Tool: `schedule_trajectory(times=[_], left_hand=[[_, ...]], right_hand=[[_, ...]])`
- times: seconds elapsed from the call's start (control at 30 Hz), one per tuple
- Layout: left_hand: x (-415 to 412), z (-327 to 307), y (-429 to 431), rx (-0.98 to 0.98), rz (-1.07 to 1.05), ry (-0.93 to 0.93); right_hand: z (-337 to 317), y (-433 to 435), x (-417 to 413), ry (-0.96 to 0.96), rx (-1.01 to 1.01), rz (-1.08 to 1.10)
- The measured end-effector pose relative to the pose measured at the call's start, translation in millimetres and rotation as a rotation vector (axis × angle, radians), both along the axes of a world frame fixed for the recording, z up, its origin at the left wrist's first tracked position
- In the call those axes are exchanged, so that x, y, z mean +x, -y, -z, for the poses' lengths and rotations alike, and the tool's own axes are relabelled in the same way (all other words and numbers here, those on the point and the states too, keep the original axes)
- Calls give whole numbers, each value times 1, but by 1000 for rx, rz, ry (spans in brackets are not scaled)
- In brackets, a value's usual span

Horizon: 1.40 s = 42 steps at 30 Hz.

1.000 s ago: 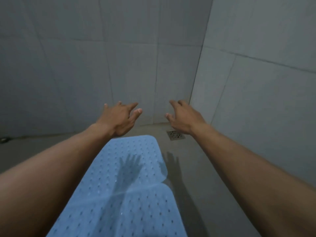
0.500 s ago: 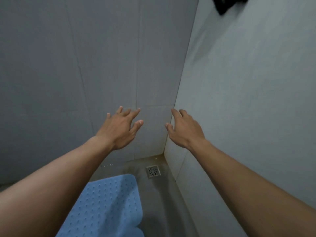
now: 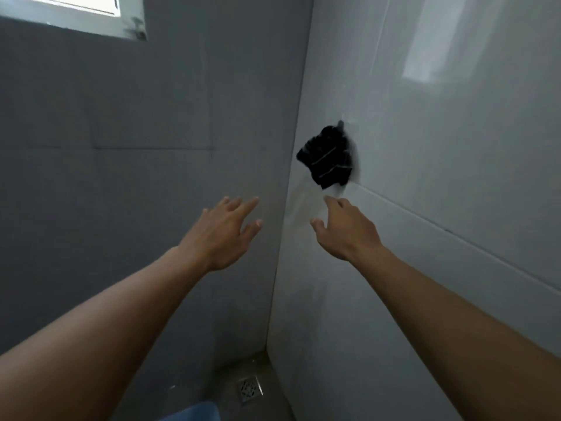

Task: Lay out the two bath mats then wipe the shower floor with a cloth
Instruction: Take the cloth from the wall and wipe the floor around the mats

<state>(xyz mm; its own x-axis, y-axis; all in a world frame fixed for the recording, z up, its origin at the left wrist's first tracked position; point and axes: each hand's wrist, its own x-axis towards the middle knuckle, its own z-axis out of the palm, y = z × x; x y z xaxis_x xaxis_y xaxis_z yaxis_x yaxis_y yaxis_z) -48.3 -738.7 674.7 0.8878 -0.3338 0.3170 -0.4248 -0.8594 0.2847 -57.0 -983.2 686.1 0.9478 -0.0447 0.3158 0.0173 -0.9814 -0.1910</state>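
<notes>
Head view, shower corner. My left hand (image 3: 226, 232) is raised toward the grey wall (image 3: 127, 177), palm away from me, fingers spread and lightly extended, thumb out to the side; it holds nothing. My right hand (image 3: 343, 229) reaches up at about 1 o'clock from the left hand, fingers loosely parted and slightly curled, index finger leading; it too holds nothing and touches nothing I can make out.

The cloth (image 3: 328, 159) — dark, with thin pale stripes — hangs bunched against the white tiled wall (image 3: 440, 147), at about 12 o'clock from my right hand and just above its index fingertip, with a small gap between them. It is gathered at the top, where it seems to hang from a small fitting on the wall, and its long axis runs roughly vertical, the lowest fold pointing down toward 6 o'clock.

At the bottom edge, at about 6 o'clock from my left hand, a rounded corner of one blue bath mat (image 3: 194, 413) lies on the shower floor (image 3: 230, 372); its orientation cannot be told from this sliver. A square metal drain (image 3: 249, 388) sits in the floor beside it, near the wall corner. A window (image 3: 69, 13) shows at 11 o'clock — bright, high on the grey wall.
</notes>
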Motion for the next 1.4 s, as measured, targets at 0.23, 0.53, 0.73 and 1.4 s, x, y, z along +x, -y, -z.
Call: schedule_trajectory(times=[0.23,0.53,0.73,1.4], left_hand=[[44,-93,4,40,47,65],[148,-113,87,-9,136,30],[249,-100,138,-74,42,24],[283,-116,71,-247,-25,263]], right_hand=[[-93,25,20,83,31,85],[-105,49,102,137,110,103],[-86,59,170,286,82,122],[-126,17,185,371,-96,20]])
